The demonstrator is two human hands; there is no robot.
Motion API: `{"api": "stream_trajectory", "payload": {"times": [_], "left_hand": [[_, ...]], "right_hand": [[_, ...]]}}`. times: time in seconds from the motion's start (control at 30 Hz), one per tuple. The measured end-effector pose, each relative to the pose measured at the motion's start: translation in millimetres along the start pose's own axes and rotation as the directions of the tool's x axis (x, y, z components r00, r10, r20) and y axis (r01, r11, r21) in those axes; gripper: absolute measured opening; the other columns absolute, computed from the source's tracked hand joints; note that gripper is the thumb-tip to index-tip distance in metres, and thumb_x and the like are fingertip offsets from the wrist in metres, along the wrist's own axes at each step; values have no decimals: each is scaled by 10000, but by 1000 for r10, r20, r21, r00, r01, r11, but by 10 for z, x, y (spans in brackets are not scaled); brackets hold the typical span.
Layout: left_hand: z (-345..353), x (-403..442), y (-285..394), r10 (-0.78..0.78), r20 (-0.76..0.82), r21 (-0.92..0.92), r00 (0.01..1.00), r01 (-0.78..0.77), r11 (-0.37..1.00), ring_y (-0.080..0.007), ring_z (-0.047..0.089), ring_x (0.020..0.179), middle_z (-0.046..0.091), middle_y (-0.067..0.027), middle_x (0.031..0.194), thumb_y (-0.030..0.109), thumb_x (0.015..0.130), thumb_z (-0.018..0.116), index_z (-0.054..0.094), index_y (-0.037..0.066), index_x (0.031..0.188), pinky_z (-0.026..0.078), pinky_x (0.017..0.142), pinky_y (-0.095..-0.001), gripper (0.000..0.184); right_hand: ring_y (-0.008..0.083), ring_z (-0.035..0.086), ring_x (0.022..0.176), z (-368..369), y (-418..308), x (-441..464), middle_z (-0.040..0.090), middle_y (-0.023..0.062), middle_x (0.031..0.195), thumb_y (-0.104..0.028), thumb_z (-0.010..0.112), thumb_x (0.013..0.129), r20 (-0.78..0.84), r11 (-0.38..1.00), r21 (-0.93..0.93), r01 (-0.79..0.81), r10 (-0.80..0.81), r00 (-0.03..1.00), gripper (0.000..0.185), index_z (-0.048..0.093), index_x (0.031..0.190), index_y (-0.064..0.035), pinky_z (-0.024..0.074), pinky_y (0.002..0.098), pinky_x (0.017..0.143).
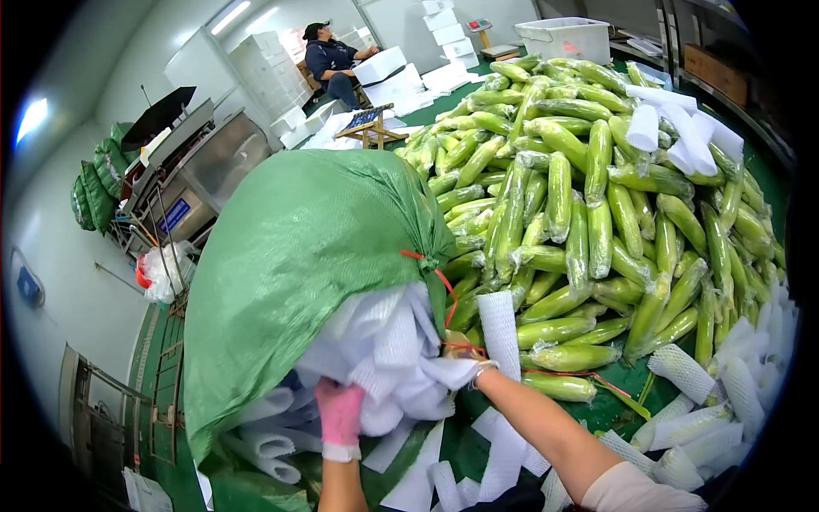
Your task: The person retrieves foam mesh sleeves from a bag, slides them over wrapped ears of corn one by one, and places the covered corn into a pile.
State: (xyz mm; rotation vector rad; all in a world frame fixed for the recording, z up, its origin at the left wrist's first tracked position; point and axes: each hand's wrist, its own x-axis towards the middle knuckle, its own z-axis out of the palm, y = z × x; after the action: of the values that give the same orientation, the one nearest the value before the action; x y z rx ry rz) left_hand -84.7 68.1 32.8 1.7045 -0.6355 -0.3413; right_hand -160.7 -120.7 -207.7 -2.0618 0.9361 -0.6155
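Observation:
A large green woven sack (299, 222) lies open toward me, full of white foam net sleeves (384, 341). My left hand (339, 418), in a pink glove, is at the sack's mouth against the sleeves; its fingers are hidden among them. My right hand (463, 350), in a light glove, is beside the sack's edge near a red string (445, 294), with a white sleeve against it; its fingers are mostly hidden. A big pile of green, plastic-wrapped vegetables (559, 196) rises just beyond my right hand. One foam sleeve (499, 333) stands against the pile.
Loose foam sleeves (738, 392) lie at the lower right. A seated person (328, 64) is at the back beside white foam boxes (392, 77). A small folding stool (371, 128) stands behind the sack, and a white crate (563, 41) behind the pile. Metal equipment (213, 162) is at left.

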Motion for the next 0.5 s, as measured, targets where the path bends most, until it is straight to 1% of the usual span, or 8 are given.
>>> {"api": "stream_trajectory", "payload": {"times": [0.13, 0.17, 0.23, 0.27, 0.3, 0.33, 0.43, 0.5], "left_hand": [[-368, -122, -242, 40, -60, 115, 997, -33, 993, -227, 586, 1033, 620, -155, 1126, 79, 732, 712, 519, -114, 1154, 447, 898, -327, 502], [-390, -130, -237, 65, -75, 83, 995, -59, 995, -224, 584, 1033, 617, -153, 1131, 86, 752, 720, 501, -120, 1183, 450, 886, -324, 525], [-351, -5, -256, 206, 98, 88, 974, -215, 973, -231, 590, 1033, 620, -149, 1127, 68, 795, 671, 495, -93, 1219, 453, 902, -337, 486], [-339, 103, -460, -8, 107, -396, 994, 50, 917, -224, 594, 1025, 621, -146, 1119, 72, 818, 654, 526, -84, 1181, 465, 878, -346, 416], [-332, 234, -791, -198, 218, -762, 956, 293, 578, -217, 597, 1017, 623, -142, 1112, 77, 841, 638, 556, -76, 1143, 477, 854, -354, 348], [-643, 729, -2002, 156, 230, -81, 961, -141, 987, -293, 574, 1098, 598, -161, 1208, 241, 906, 517, 540, -14, 1251, 430, 968, -404, 430], [125, 1046, -2497, 57, 241, -221, 969, -2, 975, -291, 528, 1152, 566, -152, 1254, 235, 907, 500, 521, -6, 1270, 384, 1007, -401, 436], [435, 1078, -2759, 10, 247, -263, 969, 57, 963, -290, 497, 1188, 545, -146, 1284, 231, 908, 488, 508, 0, 1283, 352, 1033, -399, 441]], "right_hand": [[198, 671, 705, 253, 35, 801, 677, 44, 767, -190, 582, 776, 234, 593, -711, 378, -307, 923, 142, 712, 817, -152, 507, 345, 523], [193, 670, 688, -754, -817, 569, 687, 41, 776, -199, 584, 767, 345, 446, -814, 372, -144, 927, 146, 718, 812, -158, 509, 328, 517], [280, 675, 737, -721, -630, 1099, 686, 124, 820, -186, 578, 767, 51, 753, -648, 116, -110, 993, 145, 697, 808, -115, 533, 383, 581], [332, 672, 779, -951, -845, 1199, 675, 171, 830, -176, 562, 777, -177, 922, -377, -87, 20, 984, 149, 683, 804, -92, 539, 417, 627], [355, 658, 826, -890, -708, 1353, 664, 199, 856, -177, 550, 787, -369, 989, -83, -121, 83, 926, 183, 669, 863, -60, 532, 414, 687], [373, 642, 864, -873, -604, 1456, 654, 218, 888, -182, 540, 800, -334, 997, -32, -68, 53, 941, 209, 648, 868, -17, 517, 422, 743], [404, 618, 893, -1106, -576, 1075, 632, 250, 948, -318, 543, 832, -45, 990, -133, 36, -42, 998, 439, 556, 1084, 41, 503, 431, 796], [410, 617, 906, -906, -178, 684, 627, 251, 1005, -346, 617, 822, -347, 964, -154, 217, -259, 901, 534, 505, 1168, 45, 491, 455, 815]]}}
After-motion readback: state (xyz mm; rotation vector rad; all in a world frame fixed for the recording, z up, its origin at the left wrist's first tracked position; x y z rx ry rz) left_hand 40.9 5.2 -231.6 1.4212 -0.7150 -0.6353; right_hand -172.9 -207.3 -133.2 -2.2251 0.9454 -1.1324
